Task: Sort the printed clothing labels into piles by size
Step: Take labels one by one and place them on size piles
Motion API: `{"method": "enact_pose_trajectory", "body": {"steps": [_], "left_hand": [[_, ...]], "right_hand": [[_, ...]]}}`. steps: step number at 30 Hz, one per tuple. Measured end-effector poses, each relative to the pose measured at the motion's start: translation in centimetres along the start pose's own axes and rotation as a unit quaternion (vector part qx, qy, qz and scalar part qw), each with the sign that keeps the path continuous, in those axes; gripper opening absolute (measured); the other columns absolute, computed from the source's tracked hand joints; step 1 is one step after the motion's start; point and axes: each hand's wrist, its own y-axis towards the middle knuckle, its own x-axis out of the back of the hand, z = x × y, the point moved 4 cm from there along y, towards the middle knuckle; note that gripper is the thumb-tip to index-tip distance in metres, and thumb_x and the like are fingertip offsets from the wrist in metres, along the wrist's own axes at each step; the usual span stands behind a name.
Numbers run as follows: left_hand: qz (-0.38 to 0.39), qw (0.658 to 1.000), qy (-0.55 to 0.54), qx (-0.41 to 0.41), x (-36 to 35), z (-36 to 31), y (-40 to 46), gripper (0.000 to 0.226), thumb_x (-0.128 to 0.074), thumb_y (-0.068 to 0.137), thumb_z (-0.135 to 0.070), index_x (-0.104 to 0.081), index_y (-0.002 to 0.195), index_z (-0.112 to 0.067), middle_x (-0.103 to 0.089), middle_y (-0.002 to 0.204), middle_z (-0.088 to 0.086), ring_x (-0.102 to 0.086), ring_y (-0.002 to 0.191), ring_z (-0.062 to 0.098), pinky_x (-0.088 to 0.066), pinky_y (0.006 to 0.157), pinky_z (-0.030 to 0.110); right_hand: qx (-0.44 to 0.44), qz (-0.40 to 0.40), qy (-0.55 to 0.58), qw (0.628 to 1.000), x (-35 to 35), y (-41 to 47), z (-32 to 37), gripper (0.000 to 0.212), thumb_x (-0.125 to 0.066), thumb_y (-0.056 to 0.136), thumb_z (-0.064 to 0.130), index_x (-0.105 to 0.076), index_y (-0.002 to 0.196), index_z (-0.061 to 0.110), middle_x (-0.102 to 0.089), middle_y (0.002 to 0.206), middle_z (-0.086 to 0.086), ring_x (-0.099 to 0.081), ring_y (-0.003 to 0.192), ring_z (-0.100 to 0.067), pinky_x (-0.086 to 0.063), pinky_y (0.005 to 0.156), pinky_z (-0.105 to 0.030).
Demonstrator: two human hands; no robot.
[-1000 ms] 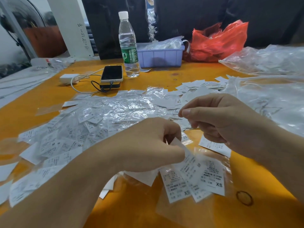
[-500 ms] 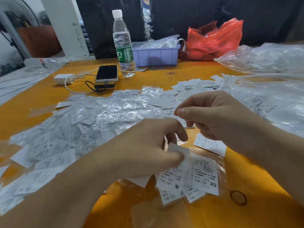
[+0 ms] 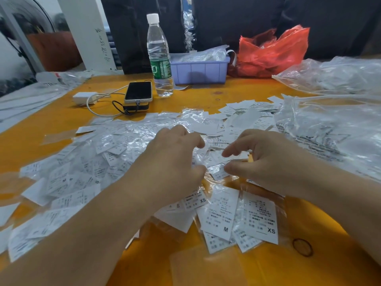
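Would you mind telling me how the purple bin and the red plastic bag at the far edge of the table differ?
The purple bin is a rigid, straight-walled rectangle; the red plastic bag is soft and crumpled. The bin stands lower, while the bag rises higher, to a peak at its right. The bin is opaque and heaped with clear plastic packets; the bag is translucent and what it holds cannot be made out. Both sit side by side at the far edge of the orange table.

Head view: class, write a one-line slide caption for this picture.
Both hands, left and right, reach into the heap of bagged labels on an orange table; labels marked M and XS lie nearest.
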Motion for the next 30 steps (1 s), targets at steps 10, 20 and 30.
{"method": "enact_pose_trajectory", "body": {"steps": [10, 20, 30], "left_hand": [[0.067, 0.996, 0.052, -0.006, -1.1, 0.1, 0.2, 0.036, -0.053, 0.094, -0.046, -0.051, 0.128, -0.037, -0.044, 0.129, -0.011, -0.031, 0.126, 0.014, -0.031, 0.103, 0.033], [0.038, 0.999, -0.011, -0.004, -0.6, -0.1, 0.1, 0.030, -0.054, 0.096, -0.039, -0.053, 0.125, -0.040, -0.047, 0.126, -0.017, -0.042, 0.118, 0.009, -0.044, 0.097, 0.033], [0.024, 0.999, -0.041, -0.012, -0.3, -0.4, 0.1, 0.025, -0.053, 0.094, -0.039, -0.057, 0.119, -0.039, -0.051, 0.120, -0.017, -0.045, 0.111, 0.007, -0.043, 0.091, 0.030]], "right_hand": [[0.055, 0.029, -0.104, 0.993, -1.3, 0.5, 0.4, 0.034, -0.062, 0.085, 0.056, -0.066, 0.116, 0.043, -0.049, 0.126, 0.028, -0.046, 0.100, 0.005, -0.029, 0.071, -0.008], [0.070, 0.006, -0.087, 0.994, -1.0, 0.8, 0.2, 0.015, -0.064, 0.090, 0.033, -0.072, 0.104, 0.033, -0.060, 0.115, 0.021, -0.055, 0.106, -0.004, -0.043, 0.090, -0.024], [0.044, -0.007, -0.112, 0.993, -0.8, 0.7, 0.3, 0.030, -0.059, 0.090, 0.048, -0.068, 0.114, 0.033, -0.058, 0.128, 0.018, -0.052, 0.115, -0.006, -0.042, 0.090, -0.029]]}}
